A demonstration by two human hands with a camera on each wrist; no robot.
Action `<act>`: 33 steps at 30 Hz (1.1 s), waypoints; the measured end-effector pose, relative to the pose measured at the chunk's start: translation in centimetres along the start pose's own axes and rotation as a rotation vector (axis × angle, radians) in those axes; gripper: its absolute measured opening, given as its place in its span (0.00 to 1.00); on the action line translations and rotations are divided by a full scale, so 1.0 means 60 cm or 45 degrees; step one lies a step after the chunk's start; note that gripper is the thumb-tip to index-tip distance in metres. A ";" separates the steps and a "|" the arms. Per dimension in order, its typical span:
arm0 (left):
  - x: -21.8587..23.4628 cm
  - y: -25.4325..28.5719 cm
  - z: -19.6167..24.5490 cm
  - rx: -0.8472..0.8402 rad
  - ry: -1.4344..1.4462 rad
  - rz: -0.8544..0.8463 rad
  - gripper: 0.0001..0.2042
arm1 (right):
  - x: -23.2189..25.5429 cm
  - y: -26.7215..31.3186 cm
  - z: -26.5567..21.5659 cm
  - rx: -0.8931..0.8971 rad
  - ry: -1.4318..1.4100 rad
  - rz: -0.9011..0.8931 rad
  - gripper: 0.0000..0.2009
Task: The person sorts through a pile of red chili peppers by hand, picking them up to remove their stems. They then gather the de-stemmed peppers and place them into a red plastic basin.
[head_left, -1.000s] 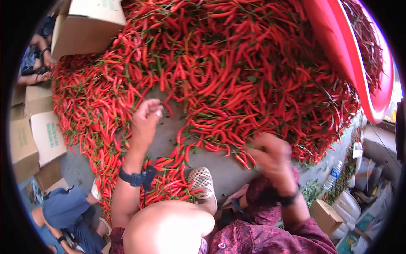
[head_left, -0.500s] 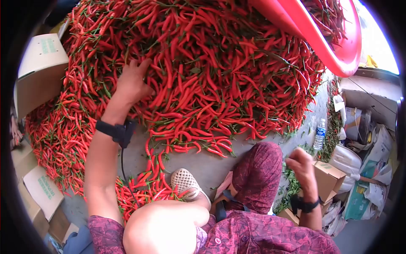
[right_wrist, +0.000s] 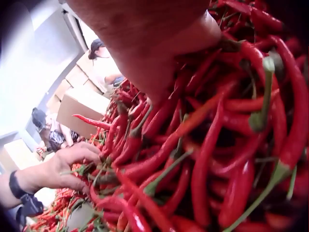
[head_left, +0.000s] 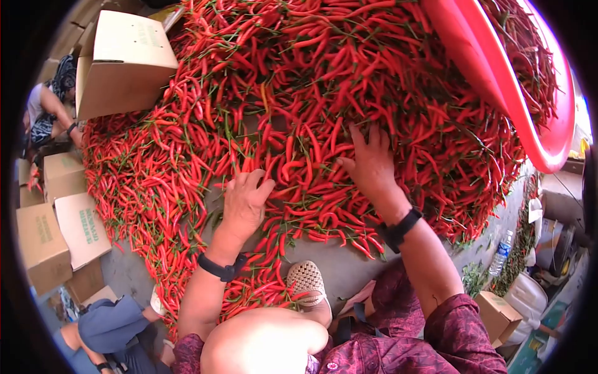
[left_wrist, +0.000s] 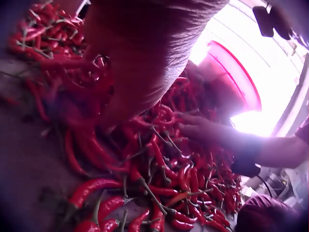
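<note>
A large heap of red chillies with green stems [head_left: 324,75] covers the floor in the head view. My left hand [head_left: 245,202] rests with bent fingers on chillies at the heap's near edge, beside a strip of bare grey floor. Farther right, my right hand [head_left: 372,161] lies on the heap, fingers spread and pointing away from me. The left wrist view has the left hand [left_wrist: 140,53] close up over chillies [left_wrist: 159,193], its fingertips blurred. Seen from the right wrist, the right hand [right_wrist: 159,43] touches the chillies [right_wrist: 207,159]; its fingertips are hidden.
A pink-red tub [head_left: 529,124] holding dark red chillies leans at the upper right. Cardboard boxes [head_left: 134,65] stand at the left, where other people sit. A shoe [head_left: 306,280] is on the floor near me; a plastic bottle [head_left: 501,254] lies at the right.
My right hand has come from above the boxes at the right onto the heap. My left hand has drawn back from deeper in the heap to its near edge. The head view has shifted.
</note>
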State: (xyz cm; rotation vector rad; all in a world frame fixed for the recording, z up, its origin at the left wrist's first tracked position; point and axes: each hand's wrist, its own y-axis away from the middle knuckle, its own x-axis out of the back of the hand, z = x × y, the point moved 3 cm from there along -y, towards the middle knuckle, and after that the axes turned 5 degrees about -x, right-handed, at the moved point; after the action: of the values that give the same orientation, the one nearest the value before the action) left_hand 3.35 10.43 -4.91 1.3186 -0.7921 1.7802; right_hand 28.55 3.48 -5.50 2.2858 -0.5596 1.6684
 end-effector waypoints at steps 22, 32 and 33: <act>-0.013 0.062 0.002 0.239 0.482 -0.557 0.16 | 0.091 0.249 0.053 0.081 -0.569 -0.511 0.24; 0.057 0.084 -0.068 0.764 0.284 0.085 0.14 | -0.022 0.057 0.036 0.121 -0.115 -0.108 0.36; 0.060 0.075 -0.077 0.825 0.239 0.113 0.25 | -0.015 0.069 0.018 0.159 -0.197 -0.112 0.38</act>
State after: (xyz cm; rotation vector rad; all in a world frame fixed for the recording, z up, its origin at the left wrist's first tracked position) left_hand -3.33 12.74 -2.89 1.4903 -0.1627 2.3015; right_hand 27.38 -0.54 -6.75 2.5052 -0.3899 1.5356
